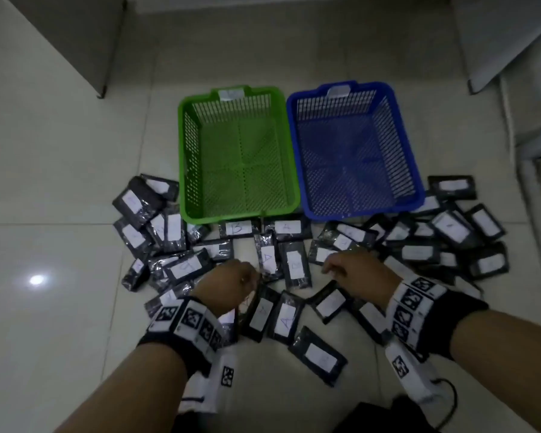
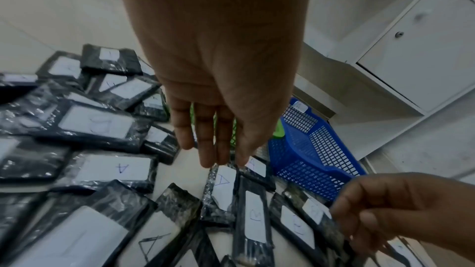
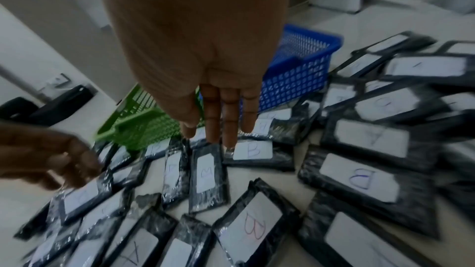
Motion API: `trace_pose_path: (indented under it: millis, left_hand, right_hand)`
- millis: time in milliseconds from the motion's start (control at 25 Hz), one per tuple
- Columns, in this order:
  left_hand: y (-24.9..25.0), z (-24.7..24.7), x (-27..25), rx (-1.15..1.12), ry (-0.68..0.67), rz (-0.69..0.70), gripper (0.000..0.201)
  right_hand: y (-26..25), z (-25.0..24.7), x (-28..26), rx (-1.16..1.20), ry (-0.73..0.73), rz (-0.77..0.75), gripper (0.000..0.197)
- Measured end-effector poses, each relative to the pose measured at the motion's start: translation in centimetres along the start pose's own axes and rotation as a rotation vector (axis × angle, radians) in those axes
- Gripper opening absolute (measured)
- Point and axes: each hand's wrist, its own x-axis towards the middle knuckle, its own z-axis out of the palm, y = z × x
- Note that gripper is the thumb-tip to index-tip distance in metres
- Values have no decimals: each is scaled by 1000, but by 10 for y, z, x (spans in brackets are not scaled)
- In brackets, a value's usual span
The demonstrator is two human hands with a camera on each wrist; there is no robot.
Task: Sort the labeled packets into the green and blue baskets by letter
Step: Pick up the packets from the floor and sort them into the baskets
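1. Your green basket and blue basket sit side by side on the floor, bare, just beyond the packets for short drops
2. Your left hand and right hand hover over the packets, fingers straight, holding nothing
3. Basket tags are too blurred to read; many packet letters too

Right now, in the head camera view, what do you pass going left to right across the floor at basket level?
Bare glossy tiled floor → green slotted plastic basket → blue slotted plastic basket, the two baskets side by side, → more bare tile, then a pale cabinet edge.
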Motion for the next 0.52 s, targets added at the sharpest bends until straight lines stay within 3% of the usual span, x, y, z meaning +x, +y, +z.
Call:
trace_pose_path:
  millis: [160, 280, 400, 520]
  left_hand:
    - [-26, 39, 57, -219, 270, -160, 22]
    - [-38, 73, 85, -433, 365, -308, 47]
    - [-38, 87, 100, -341, 364, -327, 78]
    - [-35, 88, 103, -199, 352, -332, 72]
  right_hand:
    - [8, 47, 56, -120, -15, -142, 30]
    - [15, 73, 82, -269, 105, -224, 51]
    - [17, 83, 97, -437, 163, -172, 84]
    - [13, 85, 110, -576, 155, -160, 101]
